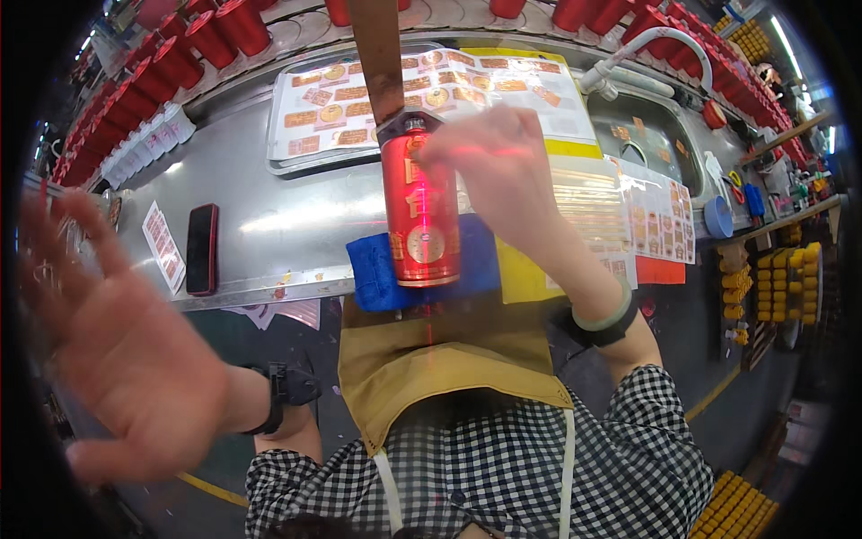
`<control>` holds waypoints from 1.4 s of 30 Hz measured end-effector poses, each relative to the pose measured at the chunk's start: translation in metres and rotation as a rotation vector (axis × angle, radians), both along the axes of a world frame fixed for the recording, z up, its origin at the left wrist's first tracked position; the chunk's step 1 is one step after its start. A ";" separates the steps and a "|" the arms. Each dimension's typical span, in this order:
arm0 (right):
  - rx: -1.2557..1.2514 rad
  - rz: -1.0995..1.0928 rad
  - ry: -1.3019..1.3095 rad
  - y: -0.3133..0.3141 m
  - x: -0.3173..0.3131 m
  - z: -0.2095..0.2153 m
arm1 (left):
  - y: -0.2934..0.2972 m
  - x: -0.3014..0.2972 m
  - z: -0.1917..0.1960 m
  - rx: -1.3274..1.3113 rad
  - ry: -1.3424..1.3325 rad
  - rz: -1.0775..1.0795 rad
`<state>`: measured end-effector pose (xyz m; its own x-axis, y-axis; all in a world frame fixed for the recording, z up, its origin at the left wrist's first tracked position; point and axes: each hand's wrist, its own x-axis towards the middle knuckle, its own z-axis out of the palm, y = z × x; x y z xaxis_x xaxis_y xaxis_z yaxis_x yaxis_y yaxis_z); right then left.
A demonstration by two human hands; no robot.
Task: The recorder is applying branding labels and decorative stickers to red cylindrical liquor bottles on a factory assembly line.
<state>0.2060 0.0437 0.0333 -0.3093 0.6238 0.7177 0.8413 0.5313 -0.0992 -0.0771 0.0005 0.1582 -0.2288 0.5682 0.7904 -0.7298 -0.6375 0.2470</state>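
Note:
A red bottle (pixel 409 211) with gold lettering and a round gold emblem lies at the middle, its top at a dark holder (pixel 409 124) under a brown upright bar (pixel 375 58). A red light line runs down its front. My right hand (pixel 503 162) is curled by the bottle's upper right side, its fingertips over the surface; motion blurs the fingers, so I cannot see whether they hold anything. Far to the left, away from the bottle, my left hand (pixel 148 359) is raised with fingers spread and nothing in it. A blue cloth (pixel 373 274) lies under the bottle's lower end.
Behind the bottle, a metal tray (pixel 277 135) bears gold sticker sheets (pixel 346 94). A phone (pixel 203 250) and a small sticker sheet (pixel 164 247) lie left. More sheets (pixel 660 211), a sink (pixel 687 157) and a faucet (pixel 660 40) are right. Red bottles (pixel 215 36) line the back.

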 end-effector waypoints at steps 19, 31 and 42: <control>-0.827 -0.246 0.591 -0.122 0.093 -0.012 | -0.016 0.071 -0.180 -0.405 1.467 0.513; -0.839 -0.852 0.158 -0.006 0.320 -0.053 | -0.018 0.090 -0.175 -0.448 1.367 0.458; -0.945 -1.152 0.268 0.077 0.455 -0.174 | -0.013 0.089 -0.172 -0.459 1.368 0.382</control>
